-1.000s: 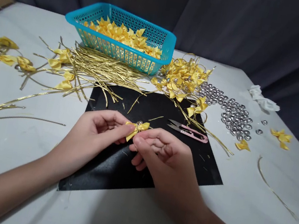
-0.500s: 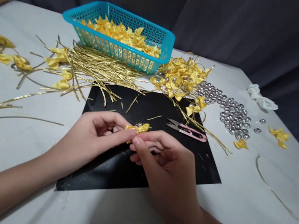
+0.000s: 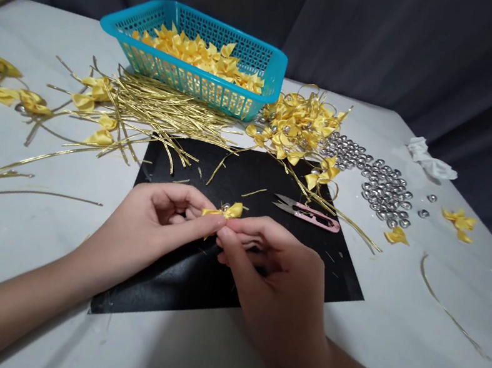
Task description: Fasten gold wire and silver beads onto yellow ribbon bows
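Over the black mat [image 3: 152, 282], a small yellow ribbon bow [image 3: 233, 210] with a silver bell-like bead is held between my fingertips. My left hand [image 3: 163, 220] pinches it between thumb and forefinger from the left. From the right, my right hand [image 3: 272, 265] pinches the lower side of the same bow, its thumb and forefinger touching my left thumb tip. My fingers cover the bow's underside. Pink-handled thread snips [image 3: 311, 216] lie on the mat, right of the bow, blades pointing left.
A blue plastic basket [image 3: 189, 71] of yellow bows stands at the back. Gold cords [image 3: 164, 106] are heaped before it. Finished-looking bows with cord loops [image 3: 302, 121] and silver beads [image 3: 385, 192] lie to its right. A crumpled white cloth [image 3: 431, 161] rests near the right edge.
The bow has shifted and turned slightly between my fingers. My right hand has moved a little to the right. Everything on the table stays put.
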A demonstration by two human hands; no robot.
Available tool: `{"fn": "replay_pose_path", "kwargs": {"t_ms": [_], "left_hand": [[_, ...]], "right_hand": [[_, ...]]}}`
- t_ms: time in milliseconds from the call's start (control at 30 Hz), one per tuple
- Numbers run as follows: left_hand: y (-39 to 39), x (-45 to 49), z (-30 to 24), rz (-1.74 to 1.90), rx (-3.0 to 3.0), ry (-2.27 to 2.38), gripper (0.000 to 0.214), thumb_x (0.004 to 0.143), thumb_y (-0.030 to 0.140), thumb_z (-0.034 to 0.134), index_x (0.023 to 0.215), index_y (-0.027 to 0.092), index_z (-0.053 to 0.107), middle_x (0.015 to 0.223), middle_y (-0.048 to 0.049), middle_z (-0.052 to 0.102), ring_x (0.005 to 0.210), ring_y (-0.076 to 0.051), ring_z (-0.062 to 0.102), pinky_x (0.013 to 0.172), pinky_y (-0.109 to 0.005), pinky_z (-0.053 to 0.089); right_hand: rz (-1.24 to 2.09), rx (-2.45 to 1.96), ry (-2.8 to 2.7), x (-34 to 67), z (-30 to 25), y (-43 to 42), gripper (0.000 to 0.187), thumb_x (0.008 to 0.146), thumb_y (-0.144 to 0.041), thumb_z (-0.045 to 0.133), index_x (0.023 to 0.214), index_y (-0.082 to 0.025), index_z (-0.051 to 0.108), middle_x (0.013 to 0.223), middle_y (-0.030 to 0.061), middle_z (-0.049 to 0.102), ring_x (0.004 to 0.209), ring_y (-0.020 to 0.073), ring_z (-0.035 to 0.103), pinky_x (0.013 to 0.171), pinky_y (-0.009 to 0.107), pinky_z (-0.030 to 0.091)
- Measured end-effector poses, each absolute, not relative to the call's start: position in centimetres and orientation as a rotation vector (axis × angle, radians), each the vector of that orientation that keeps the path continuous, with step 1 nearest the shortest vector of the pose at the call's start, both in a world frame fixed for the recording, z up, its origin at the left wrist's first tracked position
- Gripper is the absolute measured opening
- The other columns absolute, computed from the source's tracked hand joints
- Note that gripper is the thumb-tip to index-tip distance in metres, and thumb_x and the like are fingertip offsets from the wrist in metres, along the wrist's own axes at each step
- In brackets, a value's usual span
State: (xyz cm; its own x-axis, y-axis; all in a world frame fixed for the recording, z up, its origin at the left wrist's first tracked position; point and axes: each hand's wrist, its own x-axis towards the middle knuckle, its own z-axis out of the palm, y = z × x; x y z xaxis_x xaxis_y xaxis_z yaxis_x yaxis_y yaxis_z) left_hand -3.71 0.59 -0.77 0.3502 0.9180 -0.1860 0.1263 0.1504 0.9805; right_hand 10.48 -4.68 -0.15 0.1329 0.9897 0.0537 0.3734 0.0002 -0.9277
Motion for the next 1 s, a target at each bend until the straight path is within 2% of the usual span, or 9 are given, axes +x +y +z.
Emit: {"fn": "replay_pose_path", "kwargs": {"t_ms": [233, 467, 600, 733, 867, 1000], "left_hand": [[0.6, -3.5, -0.8, 0.751, 1.328, 1.089, 0.012, 0.069, 0.029, 0.070, 0.066, 0.017, 0.067, 0.063, 0.0010, 0.067, 0.057, -0.010, 0.058, 0.051, -0.013, 0.044], [0.6, -3.6, -0.8, 0.740, 1.373, 1.101, 0.012, 0.071, 0.029, 0.068, 0.068, 0.017, 0.067, 0.065, 0.0007, 0.066, 0.058, -0.010, 0.058, 0.052, -0.013, 0.044], [0.7, -3.5, -0.7, 0.813, 1.368, 1.158, 0.011, 0.071, 0.028, 0.067, 0.067, 0.017, 0.066, 0.062, 0.0012, 0.064, 0.056, -0.009, 0.055, 0.049, -0.013, 0.043], [0.8, -3.6, -0.7, 0.824, 1.373, 1.166, 0.014, 0.070, 0.030, 0.067, 0.064, 0.017, 0.065, 0.059, 0.0014, 0.061, 0.053, -0.009, 0.054, 0.047, -0.014, 0.042], [0.8, -3.6, -0.6, 0.830, 1.367, 1.148, 0.013, 0.070, 0.030, 0.067, 0.065, 0.018, 0.066, 0.058, 0.0011, 0.061, 0.052, -0.010, 0.054, 0.048, -0.015, 0.043], [0.8, -3.4, -0.5, 0.832, 1.339, 1.180, 0.011, 0.067, 0.028, 0.068, 0.066, 0.017, 0.066, 0.055, 0.0015, 0.060, 0.050, -0.009, 0.052, 0.046, -0.015, 0.042]], "right_hand": [[0.721, -1.549, -1.604, 10.7, -0.6, -5.0, 0.012, 0.084, -0.019, 0.054, 0.081, -0.020, 0.065, 0.075, -0.0001, 0.070, 0.064, 0.0117, 0.065, 0.061, 0.021, 0.051], [0.806, -1.522, -1.480, 10.4, -0.6, -5.0, 0.008, 0.083, -0.020, 0.056, 0.080, -0.020, 0.064, 0.071, -0.0018, 0.069, 0.059, 0.0088, 0.064, 0.055, 0.017, 0.050], [0.884, -1.519, -1.276, 10.5, -0.1, -4.5, 0.007, 0.079, -0.026, 0.061, 0.083, -0.020, 0.060, 0.071, -0.0020, 0.066, 0.049, 0.0068, 0.059, 0.044, 0.015, 0.046], [1.120, -1.631, -1.025, 10.8, 0.7, -3.5, 0.014, 0.076, -0.031, 0.061, 0.074, -0.017, 0.056, 0.058, -0.0039, 0.058, 0.037, 0.0040, 0.048, 0.035, 0.013, 0.037], [1.445, -1.659, -1.025, 11.0, 1.0, -2.9, 0.027, 0.077, -0.039, 0.057, 0.064, -0.015, 0.057, 0.047, -0.0045, 0.049, 0.036, 0.0042, 0.044, 0.034, 0.014, 0.034], [1.170, -1.600, -1.173, 10.9, 1.0, -3.1, 0.011, 0.072, -0.025, 0.063, 0.068, -0.015, 0.060, 0.056, -0.0031, 0.054, 0.041, 0.0040, 0.044, 0.037, 0.015, 0.034]]}}
